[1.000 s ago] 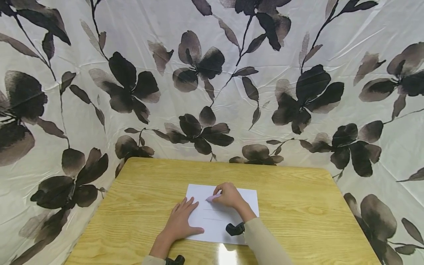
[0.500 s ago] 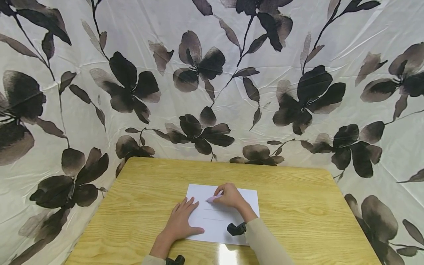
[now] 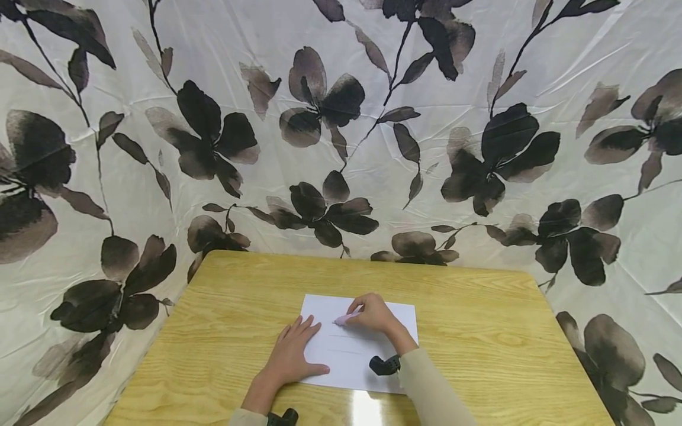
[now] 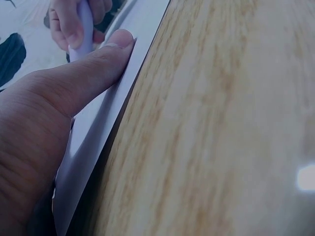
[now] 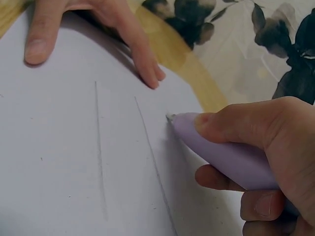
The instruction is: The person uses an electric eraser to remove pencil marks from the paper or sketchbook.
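Note:
A white sheet of paper (image 3: 346,373) lies on the wooden table. My left hand (image 3: 290,358) rests on its left side, fingers spread and straight, the thumb near the lower edge. In the left wrist view that thumb (image 4: 91,76) presses on the paper close to its edge. My right hand (image 3: 374,315) holds a thick lilac pen-shaped tool (image 5: 229,160) between thumb and fingers. Its small pointed tip is right at the paper, toward the sheet's upper part. Two thin grey lines (image 5: 101,152) run across the sheet below the tip.
The wooden table (image 3: 479,343) extends on both sides of the paper, with a bright reflection near its front edge. A floral cloth (image 3: 405,136) hangs behind and along the sides. Each wrist carries a black camera (image 3: 383,365).
My right wrist has shifted slightly to the right, with the tool's tip staying at nearly the same place on the paper. The left hand keeps its place on the sheet.

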Tool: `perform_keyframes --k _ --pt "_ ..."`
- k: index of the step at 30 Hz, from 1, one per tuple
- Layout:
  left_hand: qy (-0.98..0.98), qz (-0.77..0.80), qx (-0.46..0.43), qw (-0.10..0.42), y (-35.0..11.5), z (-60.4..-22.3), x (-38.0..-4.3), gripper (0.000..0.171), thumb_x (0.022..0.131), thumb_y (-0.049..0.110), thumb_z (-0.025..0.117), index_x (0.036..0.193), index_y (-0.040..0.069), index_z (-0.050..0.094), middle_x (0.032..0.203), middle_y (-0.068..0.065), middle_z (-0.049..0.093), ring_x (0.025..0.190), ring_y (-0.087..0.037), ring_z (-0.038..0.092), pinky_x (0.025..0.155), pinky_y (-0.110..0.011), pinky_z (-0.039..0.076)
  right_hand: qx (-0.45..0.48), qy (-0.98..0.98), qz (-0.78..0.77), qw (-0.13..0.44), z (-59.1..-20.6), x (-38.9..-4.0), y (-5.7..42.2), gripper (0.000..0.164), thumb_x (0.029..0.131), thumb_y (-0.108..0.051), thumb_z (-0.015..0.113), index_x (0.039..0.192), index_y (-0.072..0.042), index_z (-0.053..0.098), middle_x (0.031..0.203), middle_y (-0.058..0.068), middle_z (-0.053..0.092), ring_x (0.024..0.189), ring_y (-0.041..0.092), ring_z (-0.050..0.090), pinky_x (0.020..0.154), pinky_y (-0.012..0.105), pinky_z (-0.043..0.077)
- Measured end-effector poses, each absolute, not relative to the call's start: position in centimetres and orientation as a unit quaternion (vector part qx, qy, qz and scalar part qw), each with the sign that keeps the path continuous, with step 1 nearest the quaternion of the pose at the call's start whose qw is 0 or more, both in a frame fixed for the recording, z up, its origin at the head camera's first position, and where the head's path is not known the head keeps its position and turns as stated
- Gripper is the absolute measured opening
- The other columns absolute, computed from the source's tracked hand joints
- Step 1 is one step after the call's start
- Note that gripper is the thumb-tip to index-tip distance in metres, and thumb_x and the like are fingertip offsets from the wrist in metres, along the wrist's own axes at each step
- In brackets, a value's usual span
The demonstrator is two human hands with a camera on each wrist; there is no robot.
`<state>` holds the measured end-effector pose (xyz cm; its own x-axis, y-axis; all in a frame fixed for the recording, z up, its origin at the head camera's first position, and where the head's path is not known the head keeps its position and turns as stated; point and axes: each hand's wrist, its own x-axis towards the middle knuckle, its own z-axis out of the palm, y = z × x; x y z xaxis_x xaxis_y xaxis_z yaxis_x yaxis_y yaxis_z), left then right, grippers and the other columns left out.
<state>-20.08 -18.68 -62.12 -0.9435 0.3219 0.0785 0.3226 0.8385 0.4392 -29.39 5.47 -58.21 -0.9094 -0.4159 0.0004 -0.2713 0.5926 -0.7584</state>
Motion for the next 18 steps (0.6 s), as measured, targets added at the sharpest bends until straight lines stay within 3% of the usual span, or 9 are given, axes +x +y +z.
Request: perform_keyframes --k 18 --pt "-0.959 -0.229 -0.169 0.006 -18.65 -62.20 -20.03 0.102 0.065 0.073 0.072 0.144 0.013 0.048 0.154 -0.011 0.034 0.143 -0.036 0.021 0.112 -0.060 0.015 -0.217 0.884 -0.407 0.076 -58.11 -29.45 5.15 0.014 0.072 -0.020 0.085 0.080 -0.015 0.074 0.082 -0.006 0.067 0.066 0.009 0.056 0.056 0.026 0.048"
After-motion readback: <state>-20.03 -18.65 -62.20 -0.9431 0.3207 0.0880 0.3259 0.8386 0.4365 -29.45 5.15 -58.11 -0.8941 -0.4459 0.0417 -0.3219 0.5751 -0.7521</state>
